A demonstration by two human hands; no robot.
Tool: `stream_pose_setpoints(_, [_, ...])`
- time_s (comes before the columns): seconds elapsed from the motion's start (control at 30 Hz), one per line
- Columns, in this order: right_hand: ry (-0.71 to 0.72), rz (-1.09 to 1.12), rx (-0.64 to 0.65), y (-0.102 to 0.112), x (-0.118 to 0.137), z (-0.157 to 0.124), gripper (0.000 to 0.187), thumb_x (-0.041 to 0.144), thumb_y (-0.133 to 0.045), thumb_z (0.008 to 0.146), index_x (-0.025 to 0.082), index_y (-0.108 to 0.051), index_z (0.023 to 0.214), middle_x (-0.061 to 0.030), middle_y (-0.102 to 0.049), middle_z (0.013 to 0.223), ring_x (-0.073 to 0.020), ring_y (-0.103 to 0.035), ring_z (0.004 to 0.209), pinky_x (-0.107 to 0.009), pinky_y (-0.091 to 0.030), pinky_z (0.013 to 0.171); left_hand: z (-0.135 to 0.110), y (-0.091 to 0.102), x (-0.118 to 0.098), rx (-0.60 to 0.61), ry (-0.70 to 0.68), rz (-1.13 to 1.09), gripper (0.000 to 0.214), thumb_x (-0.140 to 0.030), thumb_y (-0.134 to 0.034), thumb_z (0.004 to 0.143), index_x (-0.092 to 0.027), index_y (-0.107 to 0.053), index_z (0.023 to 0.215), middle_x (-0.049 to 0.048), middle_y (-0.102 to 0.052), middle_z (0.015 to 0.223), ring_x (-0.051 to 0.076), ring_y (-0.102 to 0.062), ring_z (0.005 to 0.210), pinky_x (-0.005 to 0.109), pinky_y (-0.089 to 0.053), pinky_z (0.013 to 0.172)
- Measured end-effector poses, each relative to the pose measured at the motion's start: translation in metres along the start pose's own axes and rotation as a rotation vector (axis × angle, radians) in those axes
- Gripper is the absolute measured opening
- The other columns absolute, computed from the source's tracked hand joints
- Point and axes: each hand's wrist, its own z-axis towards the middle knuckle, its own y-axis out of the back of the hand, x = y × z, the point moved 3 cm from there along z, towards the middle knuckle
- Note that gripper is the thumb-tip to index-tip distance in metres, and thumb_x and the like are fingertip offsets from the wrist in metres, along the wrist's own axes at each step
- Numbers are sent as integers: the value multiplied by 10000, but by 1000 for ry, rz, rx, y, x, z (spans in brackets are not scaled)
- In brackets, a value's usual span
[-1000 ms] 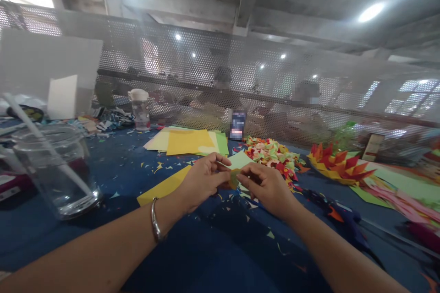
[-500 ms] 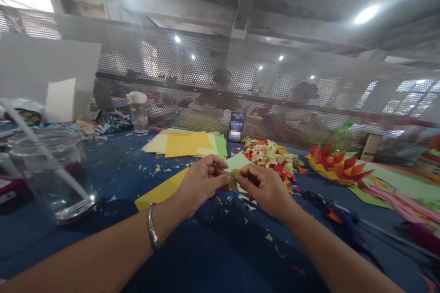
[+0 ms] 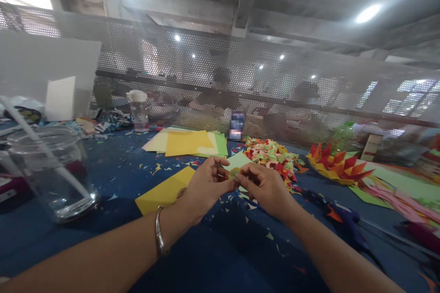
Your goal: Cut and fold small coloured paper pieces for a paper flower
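In the middle of the head view, my left hand (image 3: 208,187) and my right hand (image 3: 266,187) meet with fingertips almost touching. Both pinch a small yellow-green paper piece (image 3: 234,173), which the fingers partly cover. Just behind it shows a pale green paper (image 3: 240,159); whether it is held or lies on the table I cannot tell. A yellow paper sheet (image 3: 156,194) lies on the blue table beneath and left of my left hand. Beyond my right hand is a heap of folded paper pieces (image 3: 270,151) in red, yellow, green and pink.
A clear jar with a straw (image 3: 51,178) stands at left. Behind are stacked coloured sheets (image 3: 189,143), a phone (image 3: 237,126) and a perforated screen (image 3: 172,64). At right lie a red-and-yellow paper flower (image 3: 338,165) and a blue glue gun (image 3: 347,219). Paper scraps litter the table.
My left hand has shifted slightly right, its thumb closer to the right fingertips around the small paper piece. My right hand has hardly moved.
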Motion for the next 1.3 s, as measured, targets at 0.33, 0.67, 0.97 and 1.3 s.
stream_pose_setpoints(0.33, [13, -23, -3, 2, 3, -1, 182, 297, -502, 878, 194, -576, 748, 5, -566, 645, -99, -486, 516, -235, -384, 497, -4, -2, -5, -41, 85, 26, 389, -235, -713, 639, -184, -471, 939, -33, -537, 687, 134, -584, 620, 273, -439, 580])
stream_pose_setpoints(0.67, [5, 38, -28, 1, 0, -1, 187, 330, -504, 889, 190, -570, 784, 10, -565, 654, -99, -501, 503, -224, -398, 487, -3, -3, 0, 3, 10, -44, 445, -206, -745, 608, -179, -478, 963, -10, -567, 731, 136, -558, 703, 292, -471, 699])
stream_pose_setpoints(0.97, [-7, 20, -21, 1, -1, -1, 183, 330, -495, 896, 199, -578, 798, -2, -582, 688, -103, -510, 524, -237, -413, 506, -2, -3, 2, -6, 18, -61, 471, -211, -732, 625, -186, -449, 1000, -13, -554, 723, 149, -556, 714, 313, -471, 723])
stream_pose_setpoints(1.3, [7, 6, -14, 2, -2, 0, 180, 321, -499, 895, 198, -580, 792, 6, -563, 676, -108, -510, 531, -229, -405, 507, -6, -5, 0, -10, -144, 242, 476, -194, -651, 695, -224, -393, 1094, 20, -516, 951, 134, -574, 704, 263, -468, 607])
